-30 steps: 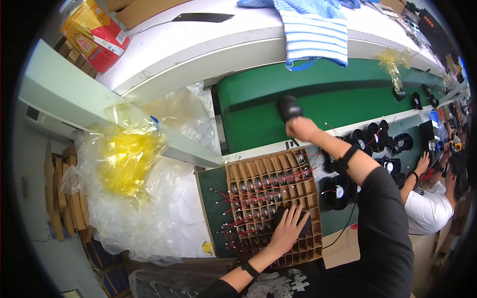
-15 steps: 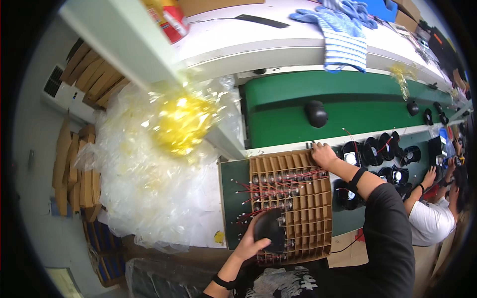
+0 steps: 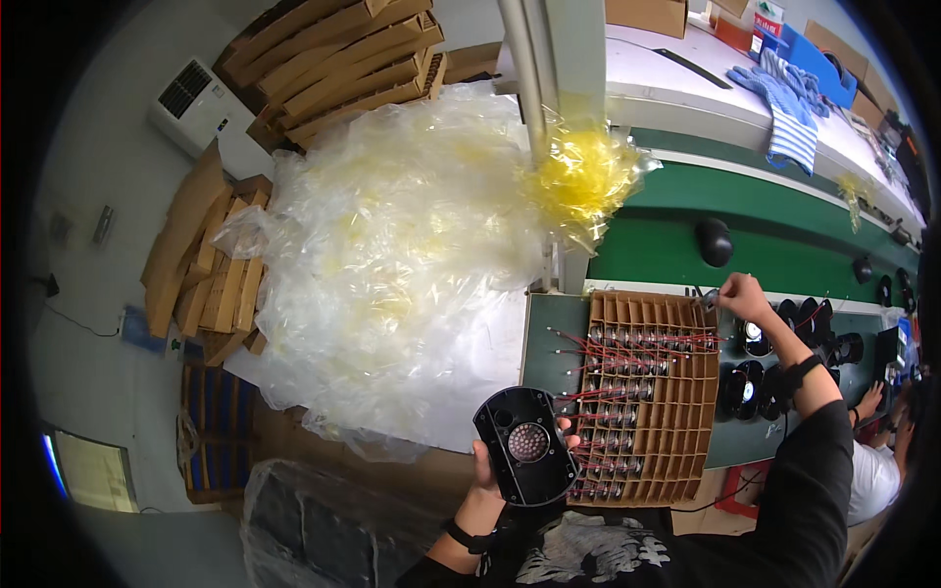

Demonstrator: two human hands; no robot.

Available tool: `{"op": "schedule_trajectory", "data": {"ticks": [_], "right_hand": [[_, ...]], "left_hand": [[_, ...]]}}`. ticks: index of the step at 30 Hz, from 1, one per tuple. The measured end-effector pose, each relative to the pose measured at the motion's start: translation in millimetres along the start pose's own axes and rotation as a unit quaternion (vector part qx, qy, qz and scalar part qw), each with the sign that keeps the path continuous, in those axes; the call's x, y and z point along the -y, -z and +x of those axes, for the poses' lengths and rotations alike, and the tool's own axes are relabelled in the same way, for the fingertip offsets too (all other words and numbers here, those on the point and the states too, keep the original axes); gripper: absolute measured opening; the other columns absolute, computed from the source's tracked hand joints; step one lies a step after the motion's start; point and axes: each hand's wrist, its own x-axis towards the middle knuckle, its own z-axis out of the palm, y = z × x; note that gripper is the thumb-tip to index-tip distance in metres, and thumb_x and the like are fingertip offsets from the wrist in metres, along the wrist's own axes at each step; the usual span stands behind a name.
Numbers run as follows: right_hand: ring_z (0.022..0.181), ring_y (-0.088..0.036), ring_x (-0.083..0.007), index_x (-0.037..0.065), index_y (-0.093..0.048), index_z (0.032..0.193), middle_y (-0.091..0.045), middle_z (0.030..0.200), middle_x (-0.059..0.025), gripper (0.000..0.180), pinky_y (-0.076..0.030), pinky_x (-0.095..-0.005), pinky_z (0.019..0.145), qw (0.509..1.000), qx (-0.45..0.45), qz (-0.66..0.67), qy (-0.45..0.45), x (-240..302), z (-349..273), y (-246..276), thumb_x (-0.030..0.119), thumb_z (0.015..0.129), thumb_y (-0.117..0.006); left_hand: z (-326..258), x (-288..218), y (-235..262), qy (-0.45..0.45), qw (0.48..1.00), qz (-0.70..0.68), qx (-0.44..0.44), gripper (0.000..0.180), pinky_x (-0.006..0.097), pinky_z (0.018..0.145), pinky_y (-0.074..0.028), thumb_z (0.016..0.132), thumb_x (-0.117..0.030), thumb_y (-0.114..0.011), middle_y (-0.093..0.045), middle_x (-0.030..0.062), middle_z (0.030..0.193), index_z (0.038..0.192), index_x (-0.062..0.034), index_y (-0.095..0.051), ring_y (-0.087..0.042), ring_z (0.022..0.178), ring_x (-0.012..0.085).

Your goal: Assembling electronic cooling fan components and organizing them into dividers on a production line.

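My left hand (image 3: pixel 483 470) grips a black oval speaker part (image 3: pixel 526 445) with a round perforated centre, held up beside the near left corner of the cardboard divider tray (image 3: pixel 647 392). The tray's cells hold several small parts with red wires. My right hand (image 3: pixel 741 294) is at the tray's far right corner, fingers pinched on a thin wire end (image 3: pixel 708 294). A black dome part (image 3: pixel 714 241) lies alone on the green conveyor belt (image 3: pixel 784 235) just beyond.
A big heap of clear plastic bags (image 3: pixel 392 274) with a yellow bundle (image 3: pixel 583 176) fills the left. Black round speakers (image 3: pixel 750 377) lie right of the tray. Flat cardboard stacks (image 3: pixel 333 49) sit behind. Another person's hand (image 3: pixel 870 400) works at right. Striped cloth (image 3: pixel 789 132) lies on the far shelf.
My left hand lifted the black oval part off the tray and brought it toward me. My right hand stayed at the tray's far corner. My head turned left.
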Motion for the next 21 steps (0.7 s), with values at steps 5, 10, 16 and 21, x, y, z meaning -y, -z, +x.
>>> {"op": "schedule_trajectory", "data": {"ticks": [5,10,16,21], "right_hand": [[0.087,-0.064,-0.0289,-0.002,-0.047,0.116,-0.058,0.107,-0.0148,0.045,-0.056,-0.0354,0.08,0.749,0.098,0.652,-0.064,72,-79,-6,0.02,0.082,-0.067],[0.094,-0.063,-0.0295,-0.003,-0.035,0.135,-0.056,0.114,-0.017,0.069,-0.053,-0.0365,0.084,0.627,0.158,0.762,0.034,158,-156,-38,0.029,0.082,-0.067],[0.096,-0.06,-0.0221,-0.005,-0.042,0.128,-0.058,0.111,-0.0133,0.062,-0.046,-0.0359,0.09,0.606,0.07,0.788,0.083,217,-186,-89,0.035,0.085,-0.062],[0.113,-0.051,-0.0215,-0.005,-0.037,0.133,-0.052,0.123,-0.0127,0.059,-0.033,-0.0356,0.102,0.659,-0.18,0.726,0.082,281,-208,-106,0.025,0.086,-0.056]], "left_hand": [[-6,-10,-15,-0.026,0.996,0.087,0.001,0.103,0.055,0.107,-0.03,0.064,-0.045,-0.081,-0.036,0.0163,0.14,0.141,-0.0078,-0.025,-0.035,0.13,0.0369],[-11,-23,-34,-0.11,0.963,0.246,-0.015,0.095,0.049,0.108,-0.031,0.062,-0.022,-0.086,-0.039,0.0143,0.137,0.138,-0.0063,-0.03,-0.035,0.131,0.0295],[-8,-7,-11,-0.164,0.885,0.434,-0.035,0.096,0.045,0.108,-0.031,0.067,-0.017,-0.083,-0.035,0.0147,0.139,0.14,-0.0051,-0.023,-0.033,0.132,0.0279],[14,36,-12,-0.18,0.878,0.443,-0.009,0.104,0.042,0.109,-0.029,0.065,-0.021,-0.085,-0.03,0.0126,0.143,0.142,-0.0036,-0.018,-0.032,0.132,0.0258]]}}
